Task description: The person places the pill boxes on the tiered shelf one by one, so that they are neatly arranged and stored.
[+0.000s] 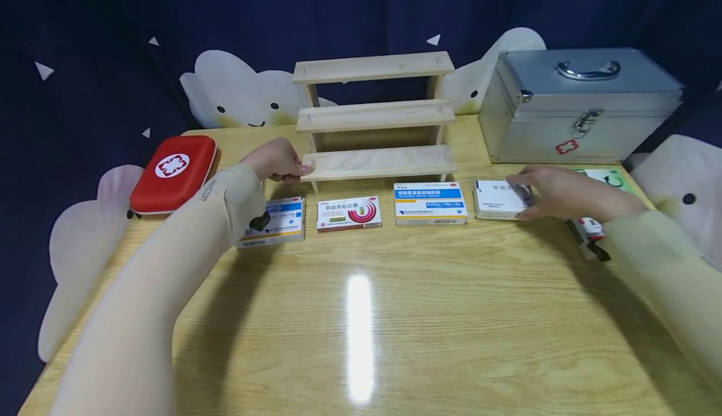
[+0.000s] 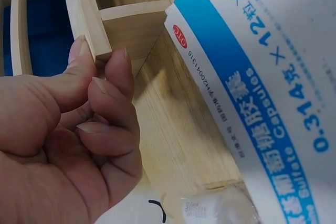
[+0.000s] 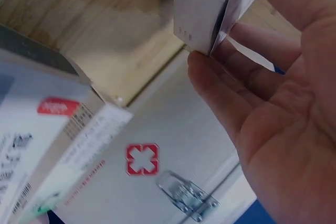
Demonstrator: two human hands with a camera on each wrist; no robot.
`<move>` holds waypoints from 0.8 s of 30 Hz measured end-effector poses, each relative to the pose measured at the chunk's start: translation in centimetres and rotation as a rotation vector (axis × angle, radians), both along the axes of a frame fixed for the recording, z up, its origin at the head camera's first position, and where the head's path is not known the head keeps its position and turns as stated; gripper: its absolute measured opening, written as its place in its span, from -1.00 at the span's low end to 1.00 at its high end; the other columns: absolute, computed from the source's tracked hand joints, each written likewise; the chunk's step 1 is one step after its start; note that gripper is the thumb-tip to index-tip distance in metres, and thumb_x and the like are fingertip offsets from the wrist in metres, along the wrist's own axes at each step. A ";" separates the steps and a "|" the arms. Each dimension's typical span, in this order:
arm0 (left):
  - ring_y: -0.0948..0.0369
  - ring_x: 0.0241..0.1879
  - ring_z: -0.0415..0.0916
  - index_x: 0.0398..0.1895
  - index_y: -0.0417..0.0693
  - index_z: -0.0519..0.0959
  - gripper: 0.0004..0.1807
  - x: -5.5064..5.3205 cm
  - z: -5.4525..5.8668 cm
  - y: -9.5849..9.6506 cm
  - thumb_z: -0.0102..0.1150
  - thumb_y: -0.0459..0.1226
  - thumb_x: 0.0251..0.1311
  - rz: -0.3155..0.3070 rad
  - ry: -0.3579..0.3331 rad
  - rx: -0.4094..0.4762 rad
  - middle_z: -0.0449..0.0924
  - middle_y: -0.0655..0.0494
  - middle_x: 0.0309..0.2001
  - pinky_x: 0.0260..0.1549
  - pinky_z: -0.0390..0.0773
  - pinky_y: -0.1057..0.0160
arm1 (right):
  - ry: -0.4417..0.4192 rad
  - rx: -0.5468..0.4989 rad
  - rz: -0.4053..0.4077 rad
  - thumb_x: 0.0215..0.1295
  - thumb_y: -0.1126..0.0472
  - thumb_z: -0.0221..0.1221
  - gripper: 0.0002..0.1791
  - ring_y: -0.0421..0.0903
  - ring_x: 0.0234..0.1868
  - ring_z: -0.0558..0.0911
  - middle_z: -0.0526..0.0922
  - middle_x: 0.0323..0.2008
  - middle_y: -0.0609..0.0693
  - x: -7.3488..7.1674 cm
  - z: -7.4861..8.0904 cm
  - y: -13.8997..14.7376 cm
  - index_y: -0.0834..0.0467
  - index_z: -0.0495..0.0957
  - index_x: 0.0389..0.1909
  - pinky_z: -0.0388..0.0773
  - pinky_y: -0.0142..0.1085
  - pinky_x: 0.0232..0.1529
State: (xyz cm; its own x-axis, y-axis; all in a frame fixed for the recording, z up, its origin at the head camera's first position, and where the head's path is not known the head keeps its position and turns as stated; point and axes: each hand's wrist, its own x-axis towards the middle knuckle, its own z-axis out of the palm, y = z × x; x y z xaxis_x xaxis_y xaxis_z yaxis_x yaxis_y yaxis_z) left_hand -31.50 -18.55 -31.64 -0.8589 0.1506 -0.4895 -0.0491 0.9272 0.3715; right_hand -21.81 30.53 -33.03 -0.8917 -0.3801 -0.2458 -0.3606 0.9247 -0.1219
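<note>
My left hand (image 1: 275, 158) pinches the left end of the lowest board (image 1: 383, 163) of a three-step wooden rack; thumb and forefinger meet around the board's corner in the left wrist view. Below that wrist lies a blue-and-white capsule box (image 1: 282, 222), seen large in the left wrist view (image 2: 262, 77). At the right of the row, my right hand (image 1: 572, 193) holds a small white medicine box (image 1: 496, 200) by its right end, thumb at the near edge and fingers at the far side. In the right wrist view, the fingers reach around the end of this box (image 3: 202, 11).
Between the hands lie a red-and-white capsule box (image 1: 348, 213) and another blue-and-white box (image 1: 430, 203). A silver metal case (image 1: 581, 109) stands back right, with more boxes (image 1: 606, 178) before it, partly behind my right arm. A red first-aid case (image 1: 172, 175) lies left.
</note>
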 end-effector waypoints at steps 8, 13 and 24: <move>0.28 -0.68 0.21 -0.33 -0.30 0.71 -0.48 -0.1 0.3 0.1 0.15 0.04 0.36 -0.011 -0.013 -0.012 0.46 0.12 -0.66 -0.55 0.28 0.29 | 0.059 -0.005 -0.008 -0.03 0.00 0.53 -0.04 0.12 -0.17 0.54 0.42 0.13 0.35 1.4 2.9 0.2 0.26 0.35 0.38 0.56 -0.01 -0.30; 0.29 -0.70 0.18 -0.36 -0.30 0.70 -0.50 -0.1 0.4 0.0 0.15 0.02 0.37 -0.018 -0.017 -0.010 0.44 0.14 -0.69 -0.57 0.26 0.30 | 0.106 -0.010 0.027 -0.03 0.01 0.54 -0.06 0.22 -0.03 0.56 0.44 0.14 0.36 1.0 5.2 -0.2 0.25 0.37 0.36 0.55 0.14 -0.15; 0.29 -0.70 0.20 -0.35 -0.29 0.71 -0.50 -0.1 0.1 -0.1 0.15 0.03 0.37 -0.032 -0.008 -0.006 0.45 0.14 -0.69 -0.58 0.27 0.30 | 0.138 -0.007 0.054 0.09 -0.06 0.47 -0.01 0.13 -0.17 0.50 0.39 0.18 0.35 -3.2 11.6 -4.7 0.24 0.24 0.45 0.52 -0.10 -0.34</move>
